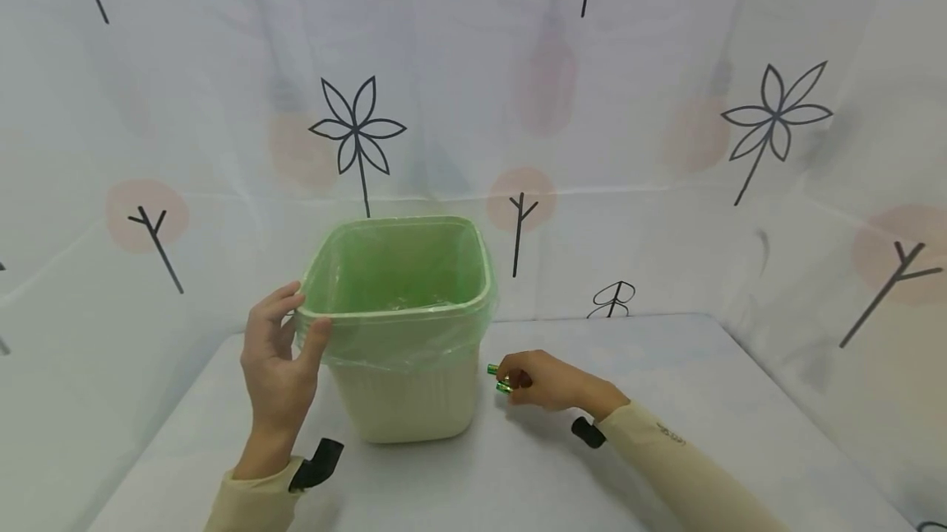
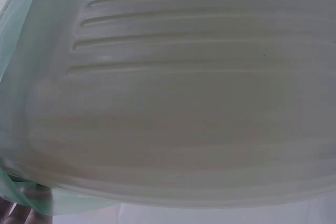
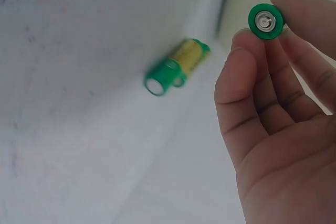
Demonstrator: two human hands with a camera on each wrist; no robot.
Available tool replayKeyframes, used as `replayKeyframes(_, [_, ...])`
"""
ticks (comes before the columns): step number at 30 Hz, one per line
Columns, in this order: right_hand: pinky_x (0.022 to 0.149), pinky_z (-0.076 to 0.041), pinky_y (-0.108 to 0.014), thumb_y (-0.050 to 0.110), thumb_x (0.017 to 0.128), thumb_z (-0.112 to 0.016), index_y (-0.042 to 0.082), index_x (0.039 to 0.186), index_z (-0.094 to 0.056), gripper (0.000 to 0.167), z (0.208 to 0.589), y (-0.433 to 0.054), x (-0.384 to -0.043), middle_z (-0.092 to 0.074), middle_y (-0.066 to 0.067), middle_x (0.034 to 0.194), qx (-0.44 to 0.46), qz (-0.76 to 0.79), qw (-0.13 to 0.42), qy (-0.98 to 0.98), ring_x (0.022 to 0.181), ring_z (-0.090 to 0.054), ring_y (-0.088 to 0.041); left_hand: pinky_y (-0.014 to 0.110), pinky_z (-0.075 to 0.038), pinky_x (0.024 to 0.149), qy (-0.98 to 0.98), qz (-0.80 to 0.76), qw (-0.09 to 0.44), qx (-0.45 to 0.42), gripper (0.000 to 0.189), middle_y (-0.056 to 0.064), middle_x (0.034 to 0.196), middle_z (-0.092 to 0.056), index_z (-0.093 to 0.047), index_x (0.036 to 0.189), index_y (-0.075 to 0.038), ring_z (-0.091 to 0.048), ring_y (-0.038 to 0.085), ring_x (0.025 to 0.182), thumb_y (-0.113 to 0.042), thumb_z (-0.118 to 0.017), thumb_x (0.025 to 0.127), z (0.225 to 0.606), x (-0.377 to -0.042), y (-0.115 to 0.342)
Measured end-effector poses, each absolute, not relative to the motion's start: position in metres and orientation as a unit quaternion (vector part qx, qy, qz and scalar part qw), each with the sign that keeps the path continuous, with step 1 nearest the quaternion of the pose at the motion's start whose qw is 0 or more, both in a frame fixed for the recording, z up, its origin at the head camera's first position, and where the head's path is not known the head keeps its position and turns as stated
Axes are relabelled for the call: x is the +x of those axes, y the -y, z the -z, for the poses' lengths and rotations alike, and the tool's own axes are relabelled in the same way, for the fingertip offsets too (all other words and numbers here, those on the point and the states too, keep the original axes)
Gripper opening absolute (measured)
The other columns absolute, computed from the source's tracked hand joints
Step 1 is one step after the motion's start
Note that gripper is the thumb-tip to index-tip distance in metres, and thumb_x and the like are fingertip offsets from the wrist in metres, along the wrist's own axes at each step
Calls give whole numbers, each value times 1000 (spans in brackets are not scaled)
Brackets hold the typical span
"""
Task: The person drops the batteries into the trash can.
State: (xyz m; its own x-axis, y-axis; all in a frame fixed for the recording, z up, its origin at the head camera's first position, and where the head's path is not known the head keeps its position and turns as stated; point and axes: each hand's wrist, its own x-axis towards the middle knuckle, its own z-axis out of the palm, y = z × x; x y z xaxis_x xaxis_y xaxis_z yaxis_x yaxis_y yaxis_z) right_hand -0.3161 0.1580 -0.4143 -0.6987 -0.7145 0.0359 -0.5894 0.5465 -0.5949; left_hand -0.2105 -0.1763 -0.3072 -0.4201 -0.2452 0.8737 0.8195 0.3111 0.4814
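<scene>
A cream plastic trash bin (image 1: 403,400) stands upright on the table, lined with a translucent green bag (image 1: 399,339) folded over its rim. My left hand (image 1: 284,376) holds the bin's front left corner at the rim, thumb on the front and fingers along the left side. In the left wrist view the bin's ribbed wall fills most of the picture. Just right of the bin, my right hand (image 1: 547,380) pinches a green-ended battery (image 3: 265,21) between thumb and fingertips. Beyond it on the table lie green and yellow batteries (image 3: 189,59), blurred and close together.
The white-covered table (image 1: 666,417) extends to both sides of the bin. Right behind it hangs a white cloth backdrop (image 1: 459,104) printed with flowers and twigs, with cloth sides at left and right. A dark wrist camera (image 1: 316,466) sticks out from the left sleeve.
</scene>
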Motion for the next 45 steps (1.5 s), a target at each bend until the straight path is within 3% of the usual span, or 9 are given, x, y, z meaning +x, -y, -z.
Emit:
replayKeyframes(13, [63, -53, -25, 18, 89, -69, 16, 113, -60, 26, 340, -189, -298, -58, 8, 87, -374, 288, 31, -881, 74, -56, -11, 32, -49, 101, 640, 552, 482, -229, 34, 30, 123, -49, -49, 109, 24, -53, 32, 116, 18, -62, 78, 309, -213, 174])
replayKeyframes(24, [62, -53, -24, 11, 86, -71, 11, 114, -61, 30, 275, -193, -294, -57, 6, 85, -408, 271, -73, -869, 75, -54, -11, 30, -49, 99, 650, 543, 481, -228, 34, 27, 124, -50, -49, 109, 23, -53, 32, 116, 16, -64, 79, 311, -214, 172])
replayKeyframes(33, [63, -53, -26, 7, 85, -72, 7, 112, -61, 29, 227, -170, -299, -57, 3, 84, -452, 257, -128, -845, 74, -53, -11, 31, -49, 99, 646, 546, 479, -233, 35, 31, 123, -49, -49, 109, 24, -52, 33, 116, 18, -63, 78, 310, -214, 172])
replayKeyframes(38, [63, -51, -27, 9, 86, -70, 7, 111, -61, 26, 204, -140, -307, -56, 0, 83, -465, 230, -131, -845, 70, -52, -12, 29, -50, 99, 644, 541, 490, -229, 34, 33, 122, -48, -49, 109, 24, -54, 32, 115, 17, -64, 78, 307, -213, 175])
replayKeyframes(45, [69, -50, -26, 8, 89, -66, 6, 111, -62, 22, 194, -100, -318, -57, 1, 84, -491, 184, -124, -843, 72, -53, -12, 27, -49, 99, 655, 532, 492, -214, 34, 27, 124, -51, -50, 109, 23, -54, 30, 116, 16, -64, 79, 308, -211, 178])
